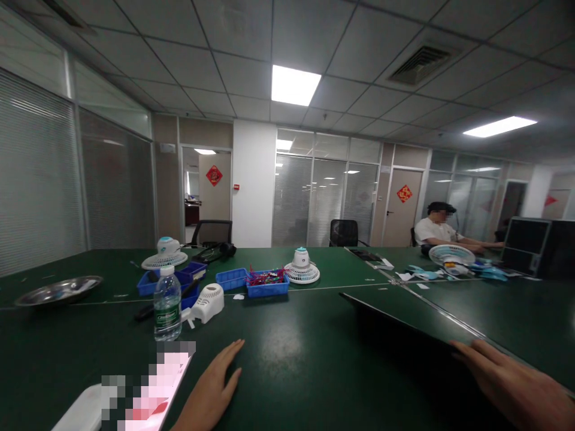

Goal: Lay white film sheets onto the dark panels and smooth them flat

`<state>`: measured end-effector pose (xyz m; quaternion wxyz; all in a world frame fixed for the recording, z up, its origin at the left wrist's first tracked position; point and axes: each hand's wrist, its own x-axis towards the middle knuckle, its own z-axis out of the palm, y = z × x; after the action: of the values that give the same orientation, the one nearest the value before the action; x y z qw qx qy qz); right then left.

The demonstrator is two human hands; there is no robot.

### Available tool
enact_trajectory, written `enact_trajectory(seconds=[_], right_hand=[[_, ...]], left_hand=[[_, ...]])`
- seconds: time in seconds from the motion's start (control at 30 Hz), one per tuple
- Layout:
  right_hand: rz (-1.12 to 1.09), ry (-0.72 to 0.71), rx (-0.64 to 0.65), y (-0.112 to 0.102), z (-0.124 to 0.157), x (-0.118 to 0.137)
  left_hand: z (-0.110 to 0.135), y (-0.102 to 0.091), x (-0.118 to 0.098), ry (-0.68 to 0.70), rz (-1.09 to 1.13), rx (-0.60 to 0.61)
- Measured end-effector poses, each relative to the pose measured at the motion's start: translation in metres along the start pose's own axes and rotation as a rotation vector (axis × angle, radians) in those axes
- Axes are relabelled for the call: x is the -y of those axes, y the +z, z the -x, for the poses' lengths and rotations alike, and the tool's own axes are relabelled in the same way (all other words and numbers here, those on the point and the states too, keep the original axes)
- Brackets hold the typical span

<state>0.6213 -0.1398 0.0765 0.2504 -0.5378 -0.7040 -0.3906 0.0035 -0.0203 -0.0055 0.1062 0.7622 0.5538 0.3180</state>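
Observation:
My left hand (214,386) rests over the green table at the bottom centre, its fingers together and the thumb apart, holding nothing. Just left of it lie a bright pink-lit screen (173,374), partly blurred out, and a white object (83,410). At the lower right, my right hand (516,377) has its fingers over the edge of a thin dark flat panel (404,353). That panel is tilted up from the table; its exact kind cannot be made out. The right thumb is hidden behind it. A water bottle (168,308) stands beyond my left hand.
On the green table (278,353) are a white plastic housing (209,303), blue bins (231,279), a bin of coloured wires (268,287), fan parts (302,269) and a metal tray (58,291). A person (438,230) sits at the far right near a black computer case (523,245).

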Motion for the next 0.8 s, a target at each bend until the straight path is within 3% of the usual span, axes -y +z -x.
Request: enact_trajectory(seconds=[0.13,0.5,0.63,0.8], right_hand=[[0.11,-0.036,0.151,0.008,-0.005,-0.01],[0.237,-0.035,0.247,0.04,-0.018,-0.01],[0.233,-0.008,0.215,0.035,-0.029,-0.004],[0.212,-0.001,0.202,0.009,-0.064,0.002]], left_hand=[[-0.002,0.003,0.001,-0.022,0.013,0.011],[0.0,-0.006,-0.009,-0.078,0.069,0.021],[0.0,-0.009,-0.014,-0.082,0.056,0.034],[-0.001,-0.009,-0.012,-0.093,0.06,0.047]])
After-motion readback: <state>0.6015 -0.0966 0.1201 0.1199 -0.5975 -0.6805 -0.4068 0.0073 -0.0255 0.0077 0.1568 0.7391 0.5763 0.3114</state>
